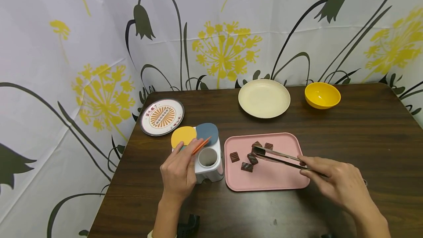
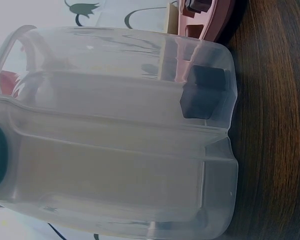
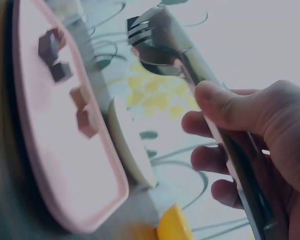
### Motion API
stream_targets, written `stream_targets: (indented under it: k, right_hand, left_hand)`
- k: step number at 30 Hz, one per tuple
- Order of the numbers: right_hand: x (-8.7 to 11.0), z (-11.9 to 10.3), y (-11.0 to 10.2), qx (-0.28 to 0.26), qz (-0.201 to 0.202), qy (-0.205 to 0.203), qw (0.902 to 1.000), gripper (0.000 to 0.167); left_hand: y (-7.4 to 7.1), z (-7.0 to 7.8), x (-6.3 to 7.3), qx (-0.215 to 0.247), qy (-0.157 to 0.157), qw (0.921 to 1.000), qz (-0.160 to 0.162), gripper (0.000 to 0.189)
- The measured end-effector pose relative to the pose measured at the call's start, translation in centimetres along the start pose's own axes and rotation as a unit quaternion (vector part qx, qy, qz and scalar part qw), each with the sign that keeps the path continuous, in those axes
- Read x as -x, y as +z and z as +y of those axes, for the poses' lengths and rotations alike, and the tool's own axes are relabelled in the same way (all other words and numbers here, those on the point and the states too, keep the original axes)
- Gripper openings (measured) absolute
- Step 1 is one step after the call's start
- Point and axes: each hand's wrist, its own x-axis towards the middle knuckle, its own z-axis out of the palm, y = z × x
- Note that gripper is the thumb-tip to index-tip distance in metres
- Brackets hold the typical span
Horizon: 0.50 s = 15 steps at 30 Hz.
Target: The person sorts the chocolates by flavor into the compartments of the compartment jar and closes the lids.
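Observation:
My left hand (image 1: 178,173) rests over a clear, white-looking container (image 1: 211,175) with coloured lids. Its fairly straight fingers touch the raised orange lid (image 1: 202,145), beside an uncovered round opening (image 1: 208,157). A dark block (image 2: 205,92), probably a chocolate, shows through the container's wall in the left wrist view. With my right hand (image 1: 337,179) I grip metal tongs (image 3: 205,100), their fork-and-spoon ends over the pink tray (image 1: 274,181). A dark piece (image 3: 133,23) appears between those ends. Several striped chocolates (image 1: 247,167) lie on the tray.
Behind the container, at the left, lies a patterned white plate (image 1: 162,116). A cream plate (image 1: 264,98) and a yellow bowl (image 1: 322,95) stand at the table's back edge. Yellow (image 1: 183,136) and blue (image 1: 207,132) lids cover other compartments. A flowered cloth (image 1: 228,3) hangs behind the table.

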Motion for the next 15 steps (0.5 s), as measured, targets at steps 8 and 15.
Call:
stream_targets:
  k: [8,15]
  right_hand:
    - [-2.6,-3.3,0.4,-0.080,0.072,-0.090,0.9900,0.039]
    - [-4.2,-5.7,1.7,-0.097,0.077,-0.117,0.9854,0.035]
  left_hand:
    - [0.0,0.0,-0.1,0.000,0.002,1.0000,0.005,0.035]
    - [0.1,0.0,-0.1,-0.001,0.015,0.9998,0.015,0.034]
